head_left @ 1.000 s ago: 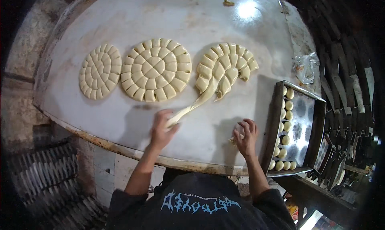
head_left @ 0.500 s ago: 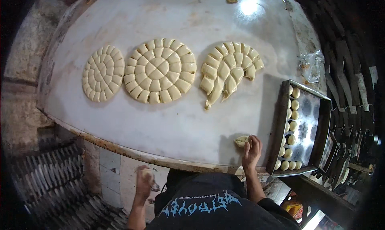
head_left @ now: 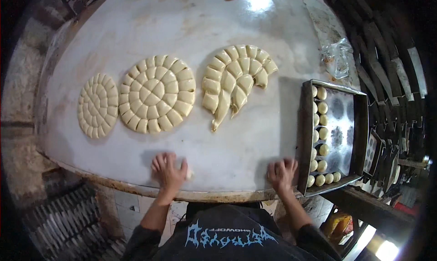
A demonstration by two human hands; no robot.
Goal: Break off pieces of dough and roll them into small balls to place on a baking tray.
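My left hand (head_left: pixel 169 172) is on the pale worktop (head_left: pixel 236 165) near its front edge, fingers curled downward. A bit of pale dough (head_left: pixel 189 174) peeks out beside its thumb. To the right, close to the tray, my right hand (head_left: pixel 281 174) is cupped against the worktop with bent, slightly blurred fingers; whatever lies beneath them is hidden. Farther back sit three flattened dough slabs cut into rings of small pieces: a small round (head_left: pixel 97 105), a large round (head_left: pixel 157 93) and a partly used one (head_left: pixel 236 74) with a ragged front.
At the right stands a dark-rimmed metal tray (head_left: pixel 359 133) with round marks. Several dough balls (head_left: pixel 323 133) line its left side and front. A crumpled clear plastic bag (head_left: pixel 337 58) lies behind it. Dark stacked metal pieces (head_left: pixel 73 224) are at the lower left, below the worktop.
My left hand has come up from below the table edge onto the worktop. My right hand now covers the spot where a dough piece showed. The view has shifted slightly.
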